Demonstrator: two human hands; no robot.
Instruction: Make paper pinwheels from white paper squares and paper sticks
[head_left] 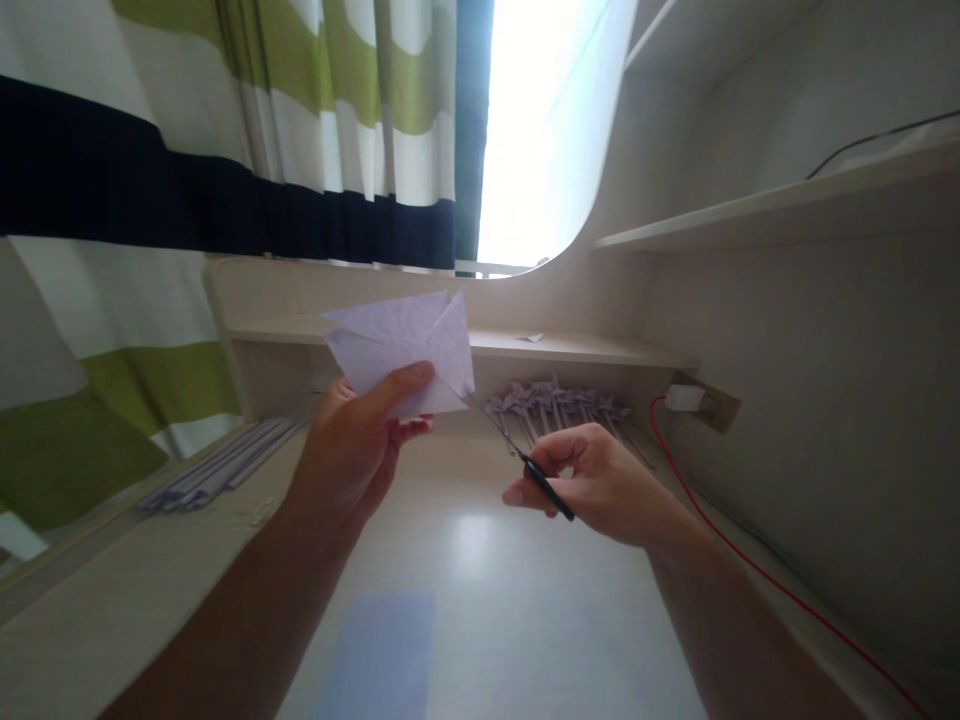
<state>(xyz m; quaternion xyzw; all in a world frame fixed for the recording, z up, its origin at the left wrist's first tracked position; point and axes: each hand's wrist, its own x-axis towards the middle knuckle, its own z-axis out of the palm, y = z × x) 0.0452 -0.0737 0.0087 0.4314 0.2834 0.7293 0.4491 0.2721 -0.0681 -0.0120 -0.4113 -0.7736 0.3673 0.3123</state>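
Note:
My left hand [367,430] pinches a pale lilac sheet of paper [405,345] by its lower part, thumb on the front. Slits run inward from the paper's corners. In my right hand [592,475] is a pair of scissors [546,485] with dark handles. Its thin blades point up and left and meet the paper's lower right corner. Whether the blades are apart there is too small to tell. Behind the scissors, several paper pinwheels [555,400] on sticks lie at the back of the desk.
Rolled or folded paper strips [225,465] lie on the desk [480,620] at the left. A small paper scrap [532,338] rests on the low shelf [592,350]. At right, a red cable [727,535] runs from a white charger [684,398]. A striped curtain [337,130] hangs at the left.

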